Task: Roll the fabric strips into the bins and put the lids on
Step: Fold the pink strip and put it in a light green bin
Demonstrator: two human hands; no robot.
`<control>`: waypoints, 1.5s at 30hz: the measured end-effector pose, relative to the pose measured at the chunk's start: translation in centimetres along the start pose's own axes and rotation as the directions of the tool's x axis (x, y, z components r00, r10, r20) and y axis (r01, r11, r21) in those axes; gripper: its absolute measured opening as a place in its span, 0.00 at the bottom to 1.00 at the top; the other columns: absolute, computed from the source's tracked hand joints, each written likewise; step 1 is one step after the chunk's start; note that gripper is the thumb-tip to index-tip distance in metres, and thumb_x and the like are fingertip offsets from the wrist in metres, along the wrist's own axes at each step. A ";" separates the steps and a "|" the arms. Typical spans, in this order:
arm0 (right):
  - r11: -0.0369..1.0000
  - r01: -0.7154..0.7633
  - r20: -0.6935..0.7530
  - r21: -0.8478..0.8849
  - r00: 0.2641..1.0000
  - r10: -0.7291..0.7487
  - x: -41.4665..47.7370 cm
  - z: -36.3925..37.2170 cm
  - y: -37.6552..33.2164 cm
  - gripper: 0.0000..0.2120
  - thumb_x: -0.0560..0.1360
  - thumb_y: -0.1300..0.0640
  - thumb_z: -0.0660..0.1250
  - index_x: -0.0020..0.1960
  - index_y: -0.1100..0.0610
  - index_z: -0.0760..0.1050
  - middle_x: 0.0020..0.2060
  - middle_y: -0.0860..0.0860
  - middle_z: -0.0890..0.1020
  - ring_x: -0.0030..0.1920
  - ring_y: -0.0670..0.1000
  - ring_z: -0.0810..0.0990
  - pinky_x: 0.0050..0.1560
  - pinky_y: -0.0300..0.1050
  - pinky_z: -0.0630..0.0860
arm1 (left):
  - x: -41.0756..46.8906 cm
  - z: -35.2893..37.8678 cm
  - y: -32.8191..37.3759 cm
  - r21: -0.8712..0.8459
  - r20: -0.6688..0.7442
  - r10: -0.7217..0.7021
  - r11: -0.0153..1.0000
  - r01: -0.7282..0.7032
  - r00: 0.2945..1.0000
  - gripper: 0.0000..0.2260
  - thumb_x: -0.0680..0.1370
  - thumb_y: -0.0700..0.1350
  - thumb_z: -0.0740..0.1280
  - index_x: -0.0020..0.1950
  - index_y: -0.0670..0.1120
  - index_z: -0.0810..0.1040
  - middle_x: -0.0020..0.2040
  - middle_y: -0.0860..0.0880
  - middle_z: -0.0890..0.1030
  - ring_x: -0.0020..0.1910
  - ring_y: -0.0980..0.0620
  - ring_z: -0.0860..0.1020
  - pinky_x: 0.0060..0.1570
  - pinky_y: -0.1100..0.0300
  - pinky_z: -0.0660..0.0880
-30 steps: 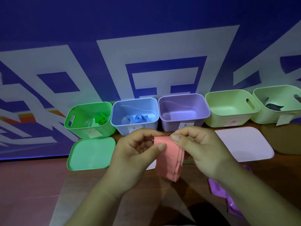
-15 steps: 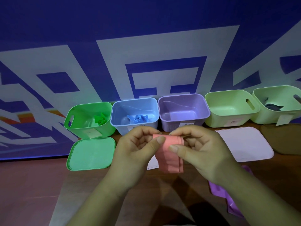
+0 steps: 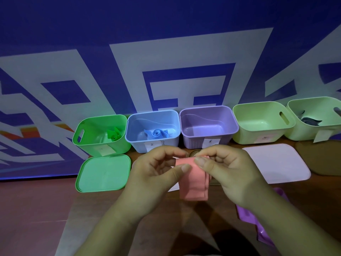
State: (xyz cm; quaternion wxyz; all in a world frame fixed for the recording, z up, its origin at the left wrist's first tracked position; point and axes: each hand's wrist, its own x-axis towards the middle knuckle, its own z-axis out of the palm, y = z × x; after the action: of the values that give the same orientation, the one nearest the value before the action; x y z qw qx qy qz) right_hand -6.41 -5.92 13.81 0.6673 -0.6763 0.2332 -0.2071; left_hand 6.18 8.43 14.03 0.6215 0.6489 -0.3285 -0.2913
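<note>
Pink strip [image 3: 191, 180]: I see it held in the air just in front of the purple bin [image 3: 195, 143], folded layers hanging loose; I judge the rolling barely begun.
Left hand [image 3: 156, 174]: thumb and forefinger pinch the strip's upper left edge.
Right hand [image 3: 227, 170]: pinches the upper right edge, fingers curled over it.
Done: a green roll [image 3: 113, 134] and a blue roll [image 3: 156, 133] lie in the two bins left of the purple bin.
Left to do: the purple bin holds nothing I can see; a purple strip [image 3: 247, 215] lies on the counter [image 3: 166, 218] in front of it, to the right.
Lids: none on; the green lid [image 3: 103, 172] and pale lid [image 3: 276, 163] lie flat either side.
</note>
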 end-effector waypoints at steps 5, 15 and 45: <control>0.996 -0.069 -0.019 0.062 0.997 0.071 0.3 -0.1 -0.5 0.13 0.65 0.49 0.72 0.44 0.57 0.84 0.39 0.57 0.86 0.39 0.50 0.83 0.46 0.50 0.80 | -0.1 0.0 -0.2 0.034 0.025 0.069 0.997 -0.070 0.997 0.14 0.68 0.47 0.78 0.52 0.52 0.84 0.47 0.45 0.85 0.45 0.39 0.82 0.48 0.46 0.80; 0.998 -0.029 -0.016 -0.057 0.999 0.028 0.2 0.1 -0.5 0.19 0.66 0.35 0.72 0.44 0.50 0.84 0.37 0.53 0.85 0.38 0.48 0.80 0.45 0.50 0.78 | 0.0 0.0 0.0 0.008 0.011 0.084 0.996 -0.084 0.996 0.12 0.69 0.42 0.77 0.50 0.52 0.84 0.40 0.52 0.83 0.39 0.54 0.78 0.43 0.60 0.76; 0.999 -0.015 -0.034 0.030 0.999 0.016 -0.1 0.0 -0.7 0.09 0.65 0.52 0.75 0.46 0.50 0.84 0.40 0.53 0.86 0.42 0.51 0.84 0.48 0.51 0.82 | -0.1 0.1 0.3 -0.008 0.015 0.085 0.996 -0.085 0.996 0.14 0.70 0.47 0.76 0.54 0.53 0.83 0.49 0.46 0.85 0.47 0.42 0.82 0.50 0.42 0.80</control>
State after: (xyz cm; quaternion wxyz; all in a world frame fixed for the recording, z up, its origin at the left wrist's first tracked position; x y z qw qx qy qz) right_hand -6.41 -5.86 14.48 0.6747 -0.6611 0.2464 -0.2169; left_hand 6.00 8.39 14.29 0.6332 0.6299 -0.3595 -0.2704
